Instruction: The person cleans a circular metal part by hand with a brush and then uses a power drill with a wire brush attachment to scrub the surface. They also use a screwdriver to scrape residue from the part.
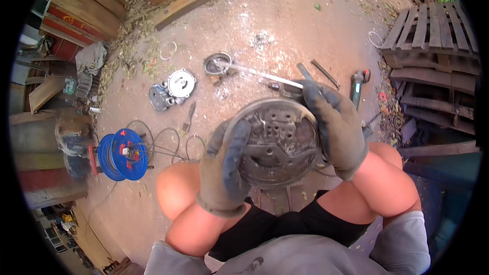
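Both my hands wear grey-and-blue work gloves and hold up a round, dark, dirty metal part [272, 153] with a raised rim and several holes. My left hand [226, 165] is closed on its left side, the thumb over the face. My right hand [336, 125] grips the right rim, its fingers mostly behind. Beyond the part, a metal cup [218, 62] sits on the ground, and a long pale rod [265, 75] runs from it toward my right glove; whether they touch I cannot tell. A flat metal strip [304, 71] shows just above that glove.
Two metal casings [181, 83] and a brush [190, 116] lie on the dirt ground at left, near a blue cable reel [130, 155] with loose cable. An angle grinder [357, 89] and a metal bar [325, 74] lie at right, before stacked wooden pallets [433, 30]. A timber beam [204, 0] lies farther back.
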Tool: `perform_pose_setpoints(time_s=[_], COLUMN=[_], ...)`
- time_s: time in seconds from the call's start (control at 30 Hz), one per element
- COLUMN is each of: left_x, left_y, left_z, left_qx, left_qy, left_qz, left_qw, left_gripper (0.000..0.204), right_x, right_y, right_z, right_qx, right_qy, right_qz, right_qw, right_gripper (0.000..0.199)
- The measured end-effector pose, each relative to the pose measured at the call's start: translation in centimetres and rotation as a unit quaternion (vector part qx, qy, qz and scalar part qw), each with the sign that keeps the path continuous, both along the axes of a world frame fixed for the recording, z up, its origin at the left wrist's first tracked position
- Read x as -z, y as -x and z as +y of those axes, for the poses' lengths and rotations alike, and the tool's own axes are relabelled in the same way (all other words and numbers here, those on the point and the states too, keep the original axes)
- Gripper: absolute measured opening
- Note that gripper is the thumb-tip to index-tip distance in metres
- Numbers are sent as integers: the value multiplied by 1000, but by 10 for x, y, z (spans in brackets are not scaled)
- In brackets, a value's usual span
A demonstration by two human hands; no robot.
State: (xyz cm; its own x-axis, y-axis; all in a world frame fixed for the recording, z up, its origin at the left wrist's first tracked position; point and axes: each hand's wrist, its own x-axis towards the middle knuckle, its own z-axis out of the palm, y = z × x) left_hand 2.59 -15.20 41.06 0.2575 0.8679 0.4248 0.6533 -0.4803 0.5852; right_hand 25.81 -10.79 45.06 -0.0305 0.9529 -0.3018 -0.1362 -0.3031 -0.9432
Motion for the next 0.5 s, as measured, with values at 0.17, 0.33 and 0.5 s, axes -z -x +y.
perform_pose_setpoints(time_s=[0.17,0.33,0.5], left_x=[13,-22,-33], left_y=[-15,-26,-22], left_z=[-24,-21,-26], left_qx=[39,92,19], left_qy=[274,435,489], left_qz=[-280,-511,-592], left_qw=[919,735,641], left_gripper=[40,45,48], right_x=[2,4,3], right_y=[-4,-17,-23], right_z=[14,11,6], right_qx=[-34,-53,-126], right_qy=[-3,-3,-298], right_qz=[9,-24,-275], right_qw=[999,998,905], right_gripper=[50,45,42])
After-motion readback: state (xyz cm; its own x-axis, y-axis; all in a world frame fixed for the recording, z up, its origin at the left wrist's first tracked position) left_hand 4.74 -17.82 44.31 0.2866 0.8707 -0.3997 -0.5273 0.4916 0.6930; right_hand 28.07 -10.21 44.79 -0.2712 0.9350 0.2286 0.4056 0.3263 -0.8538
